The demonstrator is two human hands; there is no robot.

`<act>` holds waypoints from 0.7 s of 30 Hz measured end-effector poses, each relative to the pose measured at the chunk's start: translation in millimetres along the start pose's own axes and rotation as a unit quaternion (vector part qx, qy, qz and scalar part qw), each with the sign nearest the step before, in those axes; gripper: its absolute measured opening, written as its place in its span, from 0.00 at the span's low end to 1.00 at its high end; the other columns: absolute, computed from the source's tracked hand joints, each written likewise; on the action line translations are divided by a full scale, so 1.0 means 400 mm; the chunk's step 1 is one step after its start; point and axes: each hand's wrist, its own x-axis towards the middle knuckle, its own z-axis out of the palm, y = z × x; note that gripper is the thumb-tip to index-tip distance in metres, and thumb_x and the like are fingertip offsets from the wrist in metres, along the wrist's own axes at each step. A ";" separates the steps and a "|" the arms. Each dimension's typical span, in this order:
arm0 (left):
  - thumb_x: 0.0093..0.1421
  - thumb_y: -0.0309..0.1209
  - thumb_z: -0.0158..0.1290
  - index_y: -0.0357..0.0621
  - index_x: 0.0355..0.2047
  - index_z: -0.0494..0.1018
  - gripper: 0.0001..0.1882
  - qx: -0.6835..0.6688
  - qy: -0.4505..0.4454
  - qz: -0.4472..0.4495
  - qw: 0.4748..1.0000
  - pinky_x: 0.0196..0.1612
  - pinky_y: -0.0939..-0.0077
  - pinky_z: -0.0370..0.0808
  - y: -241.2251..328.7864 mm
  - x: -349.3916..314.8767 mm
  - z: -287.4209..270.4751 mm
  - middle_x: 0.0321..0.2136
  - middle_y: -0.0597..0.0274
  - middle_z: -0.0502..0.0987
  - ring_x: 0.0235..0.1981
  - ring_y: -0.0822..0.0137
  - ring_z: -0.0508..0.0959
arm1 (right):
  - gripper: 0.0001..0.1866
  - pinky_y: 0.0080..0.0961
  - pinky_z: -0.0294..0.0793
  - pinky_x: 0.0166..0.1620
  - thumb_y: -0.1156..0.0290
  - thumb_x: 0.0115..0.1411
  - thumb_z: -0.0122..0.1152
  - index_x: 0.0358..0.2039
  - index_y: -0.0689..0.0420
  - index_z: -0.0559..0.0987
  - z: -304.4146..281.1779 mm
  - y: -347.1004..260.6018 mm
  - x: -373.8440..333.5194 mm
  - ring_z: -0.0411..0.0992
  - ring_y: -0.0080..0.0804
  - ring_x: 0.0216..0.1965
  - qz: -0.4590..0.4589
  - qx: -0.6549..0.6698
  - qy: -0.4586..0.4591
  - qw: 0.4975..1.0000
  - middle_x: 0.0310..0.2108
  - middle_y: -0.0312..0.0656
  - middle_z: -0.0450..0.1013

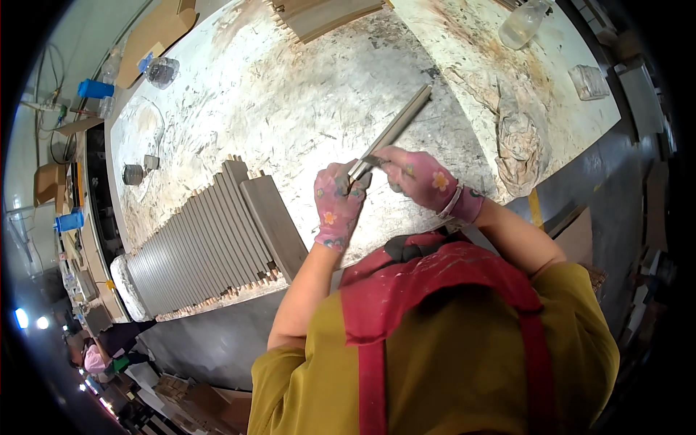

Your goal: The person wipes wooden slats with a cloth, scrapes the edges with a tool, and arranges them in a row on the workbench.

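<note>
A long grey-brown slat (400,122) slants away from me over the stained work table. Its near end sits in my left hand (337,203), which wears a pink flowered glove and has its fingers closed round it. My right hand (424,180), gloved alike, is pinched at the same end; a small dark thing shows at its fingertips, too hidden to name. To the left of my hands stands a long row of similar slats (196,243), side by side, with light peg-like ends along the near edge. A wider grey board (272,221) closes the row on the right.
More boards (326,16) lie at the far edge. A crumpled cloth or sheet (520,148) and a clear bottle (523,25) are on the right. Another bottle (161,71) and a small dark jar (133,175) stand left. A person (101,355) is in the far-left background.
</note>
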 end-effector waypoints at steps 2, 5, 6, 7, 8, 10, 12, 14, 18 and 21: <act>0.51 0.32 0.54 0.45 0.41 0.76 0.16 0.010 -0.001 -0.004 1.000 0.40 0.60 0.69 -0.009 -0.006 0.003 0.31 0.55 0.74 0.34 0.52 0.72 | 0.12 0.38 0.73 0.33 0.70 0.62 0.49 0.45 0.58 0.73 0.015 0.001 -0.005 0.74 0.51 0.30 -0.027 -0.008 0.016 0.999 0.27 0.53 0.74; 0.53 0.34 0.55 0.44 0.43 0.76 0.16 0.038 -0.031 0.052 0.997 0.41 0.59 0.69 -0.012 0.007 -0.002 0.34 0.55 0.75 0.34 0.51 0.72 | 0.12 0.39 0.73 0.34 0.70 0.62 0.49 0.45 0.58 0.73 0.023 0.000 0.002 0.74 0.53 0.33 -0.011 0.017 0.037 0.999 0.29 0.53 0.75; 0.55 0.35 0.55 0.43 0.44 0.75 0.17 -0.046 -0.012 -0.013 0.999 0.42 0.61 0.70 0.006 0.004 -0.010 0.35 0.55 0.75 0.35 0.52 0.73 | 0.12 0.38 0.73 0.33 0.70 0.62 0.49 0.46 0.58 0.73 0.029 0.008 0.006 0.74 0.51 0.31 -0.013 0.026 0.061 0.998 0.28 0.53 0.74; 0.57 0.36 0.55 0.42 0.45 0.75 0.18 -0.129 0.009 -0.080 0.988 0.42 0.63 0.71 0.028 0.005 -0.020 0.36 0.54 0.76 0.37 0.53 0.75 | 0.12 0.36 0.73 0.32 0.70 0.62 0.49 0.46 0.58 0.73 0.033 0.013 0.006 0.74 0.49 0.29 -0.016 0.034 0.084 0.996 0.27 0.53 0.74; 0.57 0.36 0.55 0.42 0.45 0.75 0.18 -0.129 0.008 -0.079 0.988 0.42 0.63 0.71 0.028 0.005 -0.015 0.36 0.54 0.76 0.37 0.53 0.75 | 0.12 0.36 0.73 0.32 0.70 0.62 0.49 0.46 0.58 0.73 0.031 0.019 0.012 0.74 0.49 0.29 -0.016 0.035 0.085 0.996 0.27 0.53 0.74; 0.59 0.36 0.55 0.41 0.47 0.74 0.18 -0.238 0.026 -0.163 0.957 0.42 0.68 0.73 0.028 0.008 -0.010 0.37 0.55 0.77 0.38 0.59 0.76 | 0.13 0.31 0.71 0.30 0.70 0.62 0.50 0.46 0.58 0.72 0.017 0.042 0.037 0.73 0.39 0.24 0.052 0.056 0.077 0.994 0.23 0.50 0.72; 0.61 0.34 0.54 0.40 0.48 0.73 0.17 -0.312 0.034 -0.220 0.924 0.42 0.73 0.74 0.039 0.013 -0.014 0.37 0.54 0.77 0.39 0.64 0.77 | 0.13 0.27 0.69 0.27 0.70 0.63 0.51 0.47 0.58 0.72 0.019 0.087 0.043 0.70 0.30 0.22 0.037 0.079 0.098 0.991 0.21 0.46 0.71; 0.62 0.33 0.53 0.38 0.49 0.72 0.17 -0.276 0.017 -0.227 0.934 0.43 0.74 0.73 0.011 0.015 -0.013 0.37 0.56 0.78 0.38 0.67 0.77 | 0.13 0.27 0.69 0.28 0.70 0.63 0.51 0.47 0.58 0.72 0.029 0.105 0.051 0.71 0.27 0.24 0.041 0.149 0.098 0.983 0.23 0.44 0.72; 0.63 0.33 0.51 0.34 0.47 0.72 0.17 -0.512 0.065 -0.248 0.820 0.45 0.75 0.72 -0.029 0.011 0.007 0.36 0.58 0.77 0.37 0.67 0.76 | 0.13 0.29 0.71 0.29 0.69 0.63 0.51 0.46 0.59 0.72 0.049 0.116 0.058 0.73 0.32 0.26 0.033 0.117 0.105 0.987 0.26 0.45 0.74; 0.66 0.36 0.46 0.32 0.42 0.72 0.17 -0.622 0.062 -0.322 0.711 0.45 0.75 0.71 0.010 0.045 -0.036 0.36 0.57 0.77 0.37 0.68 0.76 | 0.13 0.31 0.72 0.32 0.69 0.63 0.51 0.46 0.59 0.73 0.050 0.140 0.058 0.75 0.39 0.29 -0.017 0.083 0.142 0.986 0.28 0.47 0.75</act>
